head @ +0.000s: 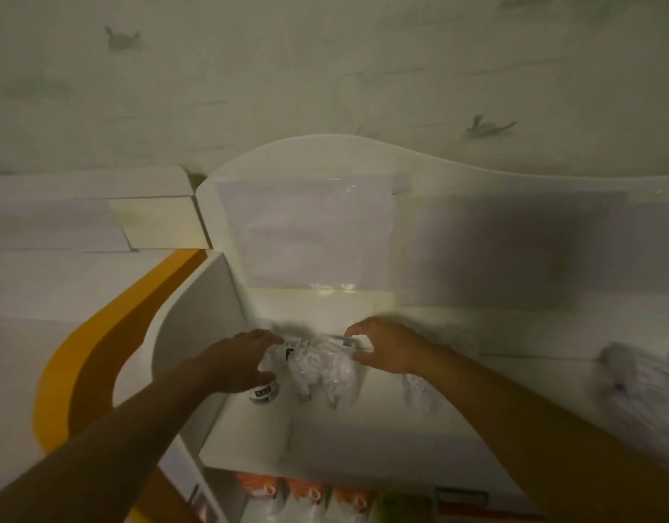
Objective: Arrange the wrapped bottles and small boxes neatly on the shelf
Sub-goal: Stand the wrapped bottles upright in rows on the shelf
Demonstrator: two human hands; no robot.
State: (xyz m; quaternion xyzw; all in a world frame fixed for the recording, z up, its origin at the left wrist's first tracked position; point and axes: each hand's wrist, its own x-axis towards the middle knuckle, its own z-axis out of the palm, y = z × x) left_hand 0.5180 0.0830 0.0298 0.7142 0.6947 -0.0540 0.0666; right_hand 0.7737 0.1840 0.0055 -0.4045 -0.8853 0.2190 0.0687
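Observation:
Several bottles wrapped in clear crinkled plastic [323,366] stand in a cluster on the white top shelf [363,439]. My left hand [236,362] rests over the leftmost one [264,392], which shows a dark label at its base. My right hand [385,347] grips the top of a wrapped bottle [342,339] at the cluster's right side. Another wrapped bottle [419,394] lies just under my right wrist. The frame is blurred, so details of the wrapping are unclear.
A clear acrylic stand [306,235] sits at the back of the shelf. More wrapped goods [638,379] lie at the far right. An orange curved panel [98,334] borders the shelf on the left. Orange-topped packages [306,492] fill the shelf below.

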